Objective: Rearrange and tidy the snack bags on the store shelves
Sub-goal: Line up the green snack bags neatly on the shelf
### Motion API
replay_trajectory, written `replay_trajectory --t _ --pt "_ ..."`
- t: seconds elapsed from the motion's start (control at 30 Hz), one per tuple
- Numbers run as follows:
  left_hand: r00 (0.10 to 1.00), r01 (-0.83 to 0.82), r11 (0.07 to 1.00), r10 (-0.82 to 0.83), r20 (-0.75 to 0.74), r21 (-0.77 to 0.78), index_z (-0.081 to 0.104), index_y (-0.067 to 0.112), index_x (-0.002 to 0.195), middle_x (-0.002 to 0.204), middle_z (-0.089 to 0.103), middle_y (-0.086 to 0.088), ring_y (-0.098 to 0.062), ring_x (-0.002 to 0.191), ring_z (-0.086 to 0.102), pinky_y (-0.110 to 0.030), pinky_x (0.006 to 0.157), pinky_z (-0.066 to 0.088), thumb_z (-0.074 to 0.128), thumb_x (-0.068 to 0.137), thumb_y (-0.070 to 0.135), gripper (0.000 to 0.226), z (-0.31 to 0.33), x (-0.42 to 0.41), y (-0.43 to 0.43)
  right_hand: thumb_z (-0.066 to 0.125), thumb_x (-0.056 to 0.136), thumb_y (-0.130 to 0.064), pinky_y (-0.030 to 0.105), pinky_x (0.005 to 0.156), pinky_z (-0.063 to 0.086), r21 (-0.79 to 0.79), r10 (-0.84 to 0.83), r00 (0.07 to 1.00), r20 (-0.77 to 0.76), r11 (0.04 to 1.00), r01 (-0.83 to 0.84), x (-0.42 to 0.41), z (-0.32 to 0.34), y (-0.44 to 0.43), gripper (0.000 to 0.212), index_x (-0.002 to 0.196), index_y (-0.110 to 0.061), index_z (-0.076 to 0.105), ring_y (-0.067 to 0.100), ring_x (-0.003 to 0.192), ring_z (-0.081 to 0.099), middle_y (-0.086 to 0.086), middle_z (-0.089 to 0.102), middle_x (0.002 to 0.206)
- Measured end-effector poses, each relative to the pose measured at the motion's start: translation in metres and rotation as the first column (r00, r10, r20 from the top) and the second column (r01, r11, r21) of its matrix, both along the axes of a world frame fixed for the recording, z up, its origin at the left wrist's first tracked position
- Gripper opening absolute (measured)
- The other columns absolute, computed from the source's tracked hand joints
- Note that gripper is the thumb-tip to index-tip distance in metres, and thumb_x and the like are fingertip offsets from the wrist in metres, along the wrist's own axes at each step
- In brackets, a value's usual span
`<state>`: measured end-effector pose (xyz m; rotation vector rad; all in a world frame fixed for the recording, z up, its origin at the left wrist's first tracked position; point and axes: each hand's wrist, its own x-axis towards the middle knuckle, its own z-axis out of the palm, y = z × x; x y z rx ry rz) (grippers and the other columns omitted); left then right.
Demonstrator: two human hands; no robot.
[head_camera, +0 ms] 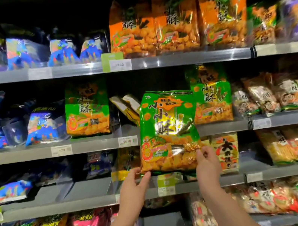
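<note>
Right now both hands hold one green bag (168, 125) upright in the air, in front of the shelves, not resting on any of them. The left hand (134, 186) pinches its lower left corner between thumb and fingers. The right hand (208, 166) grips the lower right edge with curled fingers. The bag's top overlaps the gap on the middle shelf (94, 144), between a twin bag (86, 111) on the left and another twin (212, 100) on the right. Two tipped packs (126, 106) lean in that gap behind it.

The bag looks light and puffy, probably full of air and small crackers. Its glossy film catches the light, so it is likely slippery, and it should crumple easily. The contents seem brittle, and a hard squeeze on the middle could crush them. The flat sealed seams at the bottom and top are the safest places to hold, and the present bottom-corner hold suits that. Held only from below, though, the top may flop forward. A hand on a side edge or the top seam would steady it while it goes into the gap.
</note>
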<state>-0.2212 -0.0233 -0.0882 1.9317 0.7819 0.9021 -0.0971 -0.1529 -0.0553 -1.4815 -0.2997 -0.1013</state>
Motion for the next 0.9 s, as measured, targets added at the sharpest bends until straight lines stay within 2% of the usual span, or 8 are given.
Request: replay_trajectory --t 0.1,0.2,0.3,0.4,0.5,0.6,0.8,0.9 --pt "1.000 0.009 0.999 -0.009 -0.016 0.046 0.053 0.018 0.113 0.084 0.061 0.010 -0.007 0.077 0.057 -0.020 0.059 0.039 0.056 0.088 0.040 0.034 0.020 0.028 0.015 0.043 0.097 -0.021 0.033 0.060 0.034 -0.014 -0.012 0.999 0.041 1.000 0.012 0.025 0.021 0.012 0.024 0.074 -0.027 0.047 0.008 0.066 0.044 -0.006 0.049 0.076" --pt "0.999 0.032 0.996 -0.033 0.008 0.082 0.054 0.017 0.110 0.076 0.059 0.010 -0.006 0.071 0.056 -0.022 0.057 0.039 0.055 0.088 0.041 0.033 0.036 0.060 0.033 0.043 0.097 -0.019 0.031 0.060 0.034 0.024 -0.036 0.998 0.048 0.999 0.035 0.054 0.038 0.027 0.020 0.079 -0.026 0.048 0.010 0.066 0.043 -0.007 0.048 0.076" --pt "0.998 0.052 0.988 -0.056 0.020 0.144 0.055 0.019 0.108 0.074 0.055 0.015 0.003 0.067 0.048 -0.012 0.053 0.032 0.054 0.088 0.042 0.030 0.050 0.091 0.055 0.045 0.096 -0.016 0.025 0.057 0.032 0.065 -0.088 0.995 0.038 0.994 0.085 0.087 0.054 0.043 0.008 0.090 -0.018 0.050 0.011 0.066 0.042 -0.006 0.048 0.076" --pt "0.995 0.088 0.983 -0.094 0.029 0.159 0.057 0.023 0.103 0.076 0.056 0.019 0.005 0.068 0.048 -0.010 0.055 0.032 0.053 0.088 0.043 0.025 0.058 0.117 0.074 0.046 0.095 -0.015 0.026 0.055 0.029 0.072 -0.109 0.994 0.029 0.992 0.107 0.113 0.062 0.058 0.012 0.084 -0.016 0.051 0.009 0.062 0.040 -0.002 0.047 0.072" --pt "0.994 0.104 0.981 -0.105 0.000 0.161 0.058 0.020 0.091 0.081 0.062 0.011 -0.006 0.074 0.056 -0.020 0.060 0.040 0.052 0.089 0.043 0.023 0.063 0.134 0.092 0.047 0.094 -0.014 0.029 0.054 0.027 0.058 -0.133 0.989 0.060 0.990 0.130 0.128 0.064 0.072 0.021 0.074 -0.012 0.047 0.012 0.058 0.037 -0.002 0.042 0.067" --pt "0.996 0.094 0.964 -0.089 -0.031 0.249 0.053 0.018 0.077 0.072 0.065 0.001 -0.018 0.072 0.061 -0.035 0.066 0.047 0.046 0.091 0.039 0.027 0.071 0.147 0.104 0.046 0.095 -0.015 0.030 0.054 0.026 0.076 -0.156 0.984 0.084 0.986 0.150 0.142 0.068 0.084 0.021 0.075 -0.010 0.049 0.013 0.058 0.035 -0.001 0.041 0.068" --pt "0.996 0.055 0.910 -0.079 0.042 0.410 0.051 0.017 0.093 0.079 0.067 -0.009 -0.029 0.076 0.064 -0.045 0.067 0.050 0.038 0.096 0.027 0.017 0.086 0.180 0.114 0.046 0.095 -0.016 0.029 0.054 0.026 0.107 -0.145 0.978 0.151 0.986 0.130 0.174 0.078 0.097 0.019 0.079 -0.007 0.051 0.013 0.056 0.032 -0.001 0.038 0.065" --pt "0.997 0.022 0.912 -0.048 0.054 0.409 0.048 0.019 0.089 0.079 0.067 -0.010 -0.030 0.075 0.064 -0.044 0.067 0.050 0.039 0.096 0.027 0.014 0.085 0.196 0.113 0.047 0.094 -0.014 0.026 0.053 0.026 0.132 -0.142 0.974 0.176 0.984 0.120 0.190 0.077 0.096 0.020 0.074 -0.010 0.049 0.009 0.053 0.032 -0.003 0.037 0.063"
